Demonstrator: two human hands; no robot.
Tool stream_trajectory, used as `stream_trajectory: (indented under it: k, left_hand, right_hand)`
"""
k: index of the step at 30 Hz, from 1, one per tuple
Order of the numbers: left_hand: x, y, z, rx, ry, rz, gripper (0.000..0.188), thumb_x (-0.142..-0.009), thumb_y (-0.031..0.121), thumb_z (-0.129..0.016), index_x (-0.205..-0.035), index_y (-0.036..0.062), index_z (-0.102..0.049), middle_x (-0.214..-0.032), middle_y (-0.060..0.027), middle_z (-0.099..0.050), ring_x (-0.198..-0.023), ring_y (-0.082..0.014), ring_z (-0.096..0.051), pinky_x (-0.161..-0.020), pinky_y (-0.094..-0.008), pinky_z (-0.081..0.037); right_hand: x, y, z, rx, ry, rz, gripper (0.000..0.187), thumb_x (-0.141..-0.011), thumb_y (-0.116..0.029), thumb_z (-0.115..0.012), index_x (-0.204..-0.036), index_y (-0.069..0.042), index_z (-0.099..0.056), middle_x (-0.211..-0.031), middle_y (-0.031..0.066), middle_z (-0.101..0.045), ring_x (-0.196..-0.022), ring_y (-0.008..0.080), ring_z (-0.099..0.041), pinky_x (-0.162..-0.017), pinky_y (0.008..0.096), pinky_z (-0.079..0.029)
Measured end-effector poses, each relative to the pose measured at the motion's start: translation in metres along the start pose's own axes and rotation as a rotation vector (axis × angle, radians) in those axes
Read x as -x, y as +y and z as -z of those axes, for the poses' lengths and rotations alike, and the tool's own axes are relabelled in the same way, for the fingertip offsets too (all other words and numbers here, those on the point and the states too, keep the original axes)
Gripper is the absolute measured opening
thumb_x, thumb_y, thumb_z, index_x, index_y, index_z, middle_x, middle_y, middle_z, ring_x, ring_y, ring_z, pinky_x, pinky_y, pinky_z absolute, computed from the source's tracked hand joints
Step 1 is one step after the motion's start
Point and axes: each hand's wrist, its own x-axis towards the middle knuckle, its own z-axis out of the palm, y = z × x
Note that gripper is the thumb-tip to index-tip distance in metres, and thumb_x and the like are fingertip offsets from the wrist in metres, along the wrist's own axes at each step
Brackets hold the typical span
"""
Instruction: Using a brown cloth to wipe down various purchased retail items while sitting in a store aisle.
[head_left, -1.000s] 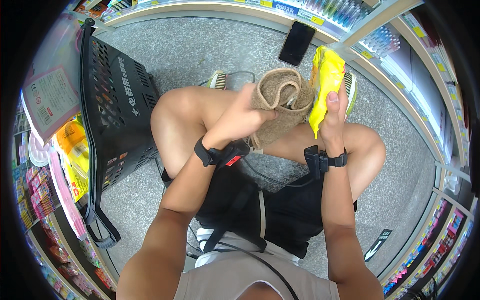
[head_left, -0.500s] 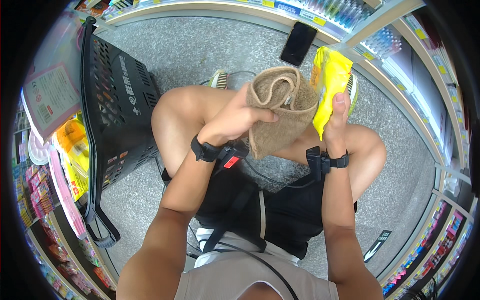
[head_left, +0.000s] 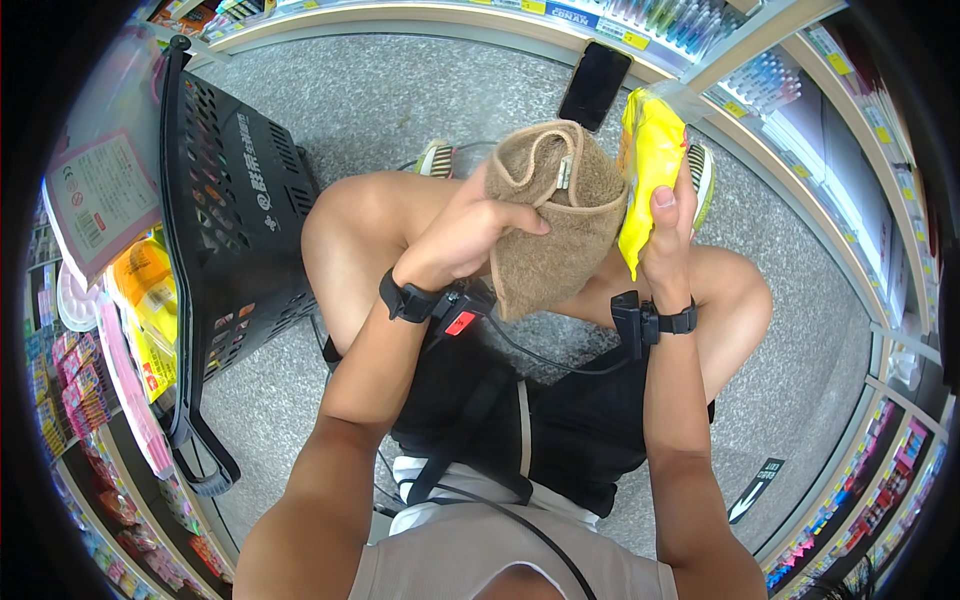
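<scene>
A folded brown towel [head_left: 555, 240] with a piped edge and a small white label hangs in front of me. My left hand [head_left: 470, 232] is closed on its left side, thumb across the front; the other fingers are behind the cloth. Just right of the towel, my right hand [head_left: 670, 235] grips a bright yellow plastic package [head_left: 650, 165], held upright with the thumb on its near face. The package's left edge meets or overlaps the towel's right side; I cannot tell whether they touch. Its contents are not visible.
A black perforated shopping basket [head_left: 240, 190] stands at the left, with yellow packs [head_left: 150, 285] and a clear pink-edged package [head_left: 105, 200] in it. A dark phone [head_left: 596, 86] lies on the grey floor beyond my hands. Stocked shelves [head_left: 790, 110] curve around me.
The towel has turned slightly, showing more of its white label. The yellow package has shifted a little left and tilted. Both hands keep their hold.
</scene>
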Motion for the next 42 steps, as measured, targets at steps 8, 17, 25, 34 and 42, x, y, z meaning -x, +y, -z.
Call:
stream_trajectory:
  k: [8,17,25,34,42]
  left_hand:
    - [-0.0009,-0.0008,-0.0014,-0.054,0.038,-0.014,0.075,-0.066,-0.017,-0.054,-0.137,0.0018,-0.038,-0.128,-0.0117,-0.052,-0.121,-0.0235,-0.05,-0.102,-0.0347,-0.042]
    - [-0.0032,-0.0067,-0.0033,-0.124,0.05,-0.108,0.066,-0.067,-0.015,-0.052,-0.132,-0.0025,-0.044,-0.122,-0.012,-0.057,-0.115,-0.0212,-0.054,-0.097,-0.0316,-0.044]
    - [-0.0062,-0.0074,0.0016,-0.1,0.02,-0.006,0.074,-0.068,-0.016,-0.057,-0.137,0.0044,-0.037,-0.127,-0.0089,-0.052,-0.119,-0.0215,-0.051,-0.1,-0.0342,-0.043]
    - [-0.006,-0.0063,-0.0001,-0.111,0.026,0.001,0.074,-0.069,-0.015,-0.057,-0.137,0.0047,-0.037,-0.128,-0.0088,-0.052,-0.12,-0.0215,-0.05,-0.102,-0.0341,-0.042]
    - [-0.0065,-0.0085,-0.0038,-0.09,0.041,0.026,0.068,-0.073,-0.014,-0.057,-0.137,0.004,-0.039,-0.128,-0.0093,-0.053,-0.12,-0.0213,-0.051,-0.101,-0.0337,-0.042]
  right_hand:
    - [-0.0006,-0.0003,0.0006,0.005,-0.03,0.004,0.08,-0.081,-0.046,-0.064,-0.135,0.007,-0.036,-0.13,0.0158,-0.046,-0.12,0.0228,-0.045,-0.104,0.0332,-0.033]
    - [0.0002,-0.0004,-0.0012,-0.009,-0.061,-0.006,0.081,-0.079,-0.041,-0.065,-0.136,0.007,-0.035,-0.133,0.0186,-0.043,-0.126,0.0256,-0.042,-0.107,0.0353,-0.03]
    - [0.0014,0.0,-0.0006,-0.031,-0.057,-0.008,0.084,-0.077,-0.043,-0.066,-0.137,0.007,-0.035,-0.132,0.0185,-0.043,-0.125,0.0259,-0.043,-0.106,0.0353,-0.031]
    - [0.0033,0.0001,-0.0021,-0.036,-0.069,-0.01,0.086,-0.077,-0.048,-0.066,-0.136,0.006,-0.035,-0.13,0.0177,-0.045,-0.124,0.0252,-0.043,-0.105,0.035,-0.032]
    - [0.0074,0.0025,-0.0027,0.013,-0.07,0.032,0.094,-0.075,-0.054,-0.068,-0.137,0.007,-0.034,-0.131,0.0181,-0.045,-0.125,0.0261,-0.044,-0.106,0.0358,-0.032]
